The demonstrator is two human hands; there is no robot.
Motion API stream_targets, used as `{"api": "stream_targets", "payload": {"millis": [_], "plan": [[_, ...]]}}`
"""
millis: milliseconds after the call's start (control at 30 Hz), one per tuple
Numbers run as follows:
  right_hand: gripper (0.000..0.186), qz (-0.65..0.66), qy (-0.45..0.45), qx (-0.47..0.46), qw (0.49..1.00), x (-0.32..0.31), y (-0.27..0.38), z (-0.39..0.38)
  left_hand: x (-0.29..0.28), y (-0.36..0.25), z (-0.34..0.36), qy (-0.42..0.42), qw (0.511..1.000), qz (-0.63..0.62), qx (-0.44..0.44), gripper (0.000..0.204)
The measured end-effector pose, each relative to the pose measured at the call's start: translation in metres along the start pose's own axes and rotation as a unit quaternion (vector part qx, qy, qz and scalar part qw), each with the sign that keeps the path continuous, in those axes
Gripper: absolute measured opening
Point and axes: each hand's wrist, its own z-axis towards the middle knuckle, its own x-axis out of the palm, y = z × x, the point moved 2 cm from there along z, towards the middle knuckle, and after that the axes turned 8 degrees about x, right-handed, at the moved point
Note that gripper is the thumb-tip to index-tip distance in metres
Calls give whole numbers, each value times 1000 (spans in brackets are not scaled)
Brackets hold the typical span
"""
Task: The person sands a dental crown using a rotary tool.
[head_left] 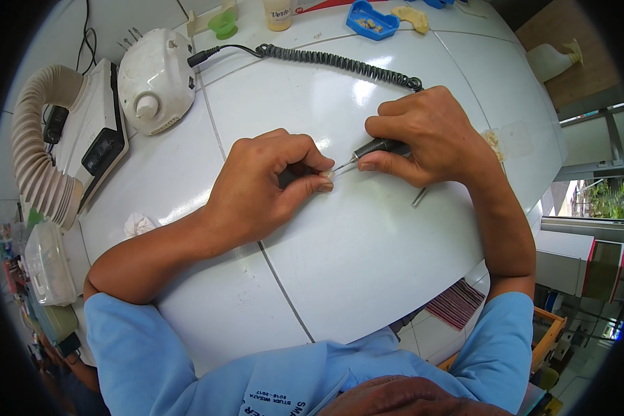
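Note:
My left hand [256, 180] pinches a small whitish piece [328, 174], possibly a dental crown, between thumb and fingertips. Fingers cover most of it, so its exact kind is uncertain. My right hand [430, 135] grips a dark rotary handpiece [376, 148] with a thin metal bit [342, 166]. The bit points left and its tip meets the small piece or lies very close to it. From the handpiece a black coiled cord [340, 64] runs to a white control box [156, 83] with a knob. A short metal rod [419, 197] shows below my right hand.
Left of the box stands a white device [104, 132] with a ribbed hose [31, 139]. A crumpled white tissue [139, 224] lies near my left forearm. Along the far edge are a green cup [222, 24], a jar [277, 14] and a blue tray [372, 21] holding small pieces.

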Motion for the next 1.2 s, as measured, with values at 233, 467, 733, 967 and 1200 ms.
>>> {"api": "stream_targets", "payload": {"millis": [233,467,733,967,1200], "plan": [[57,-15,9,4,1000,0,1,0,-1,-2,2,7,999,19,27,20],[58,-24,12,-2,1000,-1,4,0,0,-1,1,12,1000,4,10,19],[57,-24,16,-5,1000,0,7,1,-1,-3,2,10,1000,-6,1,20],[56,-22,14,-8,1000,-2,6,0,-1,-3,3,16,1000,11,15,20],[54,3,-4,-14,1000,1,4,-1,-1,-2,2,16,1000,2,12,20]]}}
